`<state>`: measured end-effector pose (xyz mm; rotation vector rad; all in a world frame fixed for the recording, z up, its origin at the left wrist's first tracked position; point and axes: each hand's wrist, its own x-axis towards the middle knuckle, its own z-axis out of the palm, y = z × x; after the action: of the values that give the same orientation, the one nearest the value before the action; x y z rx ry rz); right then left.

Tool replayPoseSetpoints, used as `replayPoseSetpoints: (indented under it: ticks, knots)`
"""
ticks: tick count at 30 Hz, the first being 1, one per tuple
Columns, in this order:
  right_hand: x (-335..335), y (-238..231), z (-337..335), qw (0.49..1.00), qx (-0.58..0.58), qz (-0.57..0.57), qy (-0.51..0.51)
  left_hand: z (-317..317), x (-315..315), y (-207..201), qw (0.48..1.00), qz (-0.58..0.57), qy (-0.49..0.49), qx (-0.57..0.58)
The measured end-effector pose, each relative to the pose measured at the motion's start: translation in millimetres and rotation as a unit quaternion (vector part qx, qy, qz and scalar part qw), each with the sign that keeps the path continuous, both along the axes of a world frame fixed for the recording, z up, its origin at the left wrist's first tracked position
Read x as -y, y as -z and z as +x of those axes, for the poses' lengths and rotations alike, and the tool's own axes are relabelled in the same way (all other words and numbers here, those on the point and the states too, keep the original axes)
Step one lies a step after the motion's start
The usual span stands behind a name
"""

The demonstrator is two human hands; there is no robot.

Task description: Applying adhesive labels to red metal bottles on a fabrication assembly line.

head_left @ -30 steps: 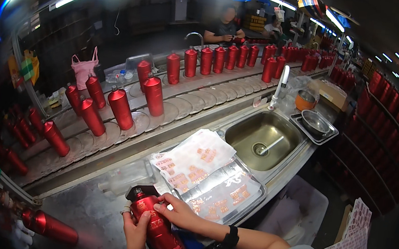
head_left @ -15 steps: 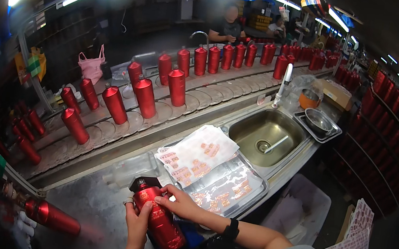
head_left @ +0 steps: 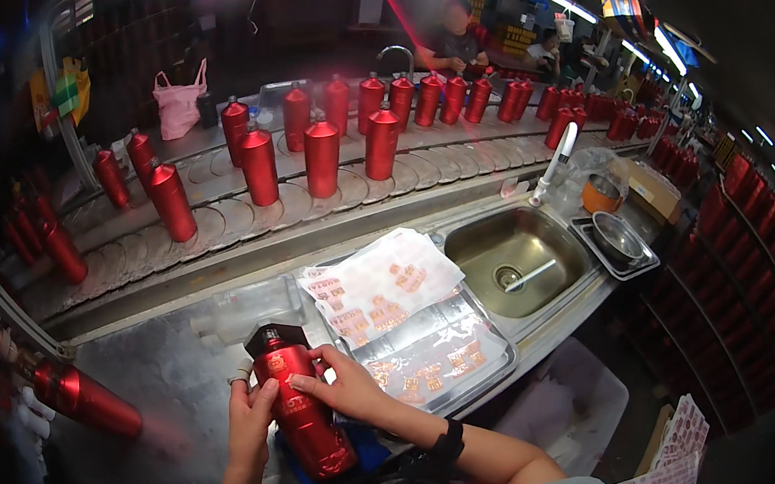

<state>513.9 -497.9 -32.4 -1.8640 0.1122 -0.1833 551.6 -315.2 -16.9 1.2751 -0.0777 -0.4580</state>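
A glossy red bottle [head_left: 322,441] with gold markings lies tilted in front of me, its neck pointing away. Around its neck end sits a black angular piece [head_left: 293,334]. My left hand [head_left: 253,415] grips the bottle's left side, thumb along the front. From the right, my right hand [head_left: 344,388] closes over the shoulder, its thumb pressed on the front face near the markings. Whether a decal is under that thumb I cannot make out. Under the bottle shows some blue material [head_left: 367,447]. Just beyond my right hand are decal sheets [head_left: 382,285] on a metal tray [head_left: 505,373].
Red bottles [head_left: 322,160] stand along a conveyor [head_left: 213,229] beyond the counter. Right of the tray is a sink [head_left: 543,248] with a white-topped tap [head_left: 558,162]. Another red bottle [head_left: 88,398] lies at the left. A person [head_left: 452,50] sits across the conveyor.
The near row of conveyor bottles has moved along to the right and away. My view has shifted slightly. Both hands stay on the bottle, their grip much the same.
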Motion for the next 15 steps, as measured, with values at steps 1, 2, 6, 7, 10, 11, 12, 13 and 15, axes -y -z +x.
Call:
replayPoseSetpoints:
  ticks: [1, 2, 6, 7, 10, 11, 12, 13, 15]
  knots:
    - [-0.5, -1.5, 0.6, 1.0, 0.003, -0.002, -0.003, -0.4, -1.5, 0.3, 1.0, 0.001, 0.007, -0.003]
    - [0.0, 0.1, 1.3, 1.0, -0.002, -0.005, -0.004, -0.9, -1.5, 1.4, 1.0, -0.001, 0.005, -0.007]
    - [-0.6, 7.5, 4.0, 0.999, -0.015, 0.038, -0.031, -6.6, -2.4, 0.2, 0.999, -0.045, 0.013, 0.003]
    - [-1.2, 7.8, 3.5, 0.998, -0.02, 0.06, -0.031, -8.9, -2.6, -1.3, 0.998, -0.056, 0.01, 0.012]
    - [9.5, 16.8, 7.2, 0.992, -0.038, 0.113, -0.034, -4.6, 3.3, 2.9, 0.998, -0.056, 0.03, -0.007]
    - [9.8, 15.9, 6.8, 0.99, -0.042, 0.131, -0.034, -5.8, 1.3, 6.3, 0.998, -0.051, 0.034, 0.002]
    - [10.9, 14.8, 6.7, 0.987, -0.046, 0.15, -0.032, -11.5, -0.9, 5.5, 0.998, -0.05, 0.032, -0.006]
    - [14.4, 17.3, 7.8, 0.99, -0.038, 0.133, -0.029, -19.5, -2.1, 1.2, 0.998, -0.041, 0.044, 0.003]
    - [24.9, 14.4, 11.3, 0.981, -0.088, 0.171, 0.003, -28.4, -9.4, 5.1, 0.997, -0.023, 0.069, 0.022]
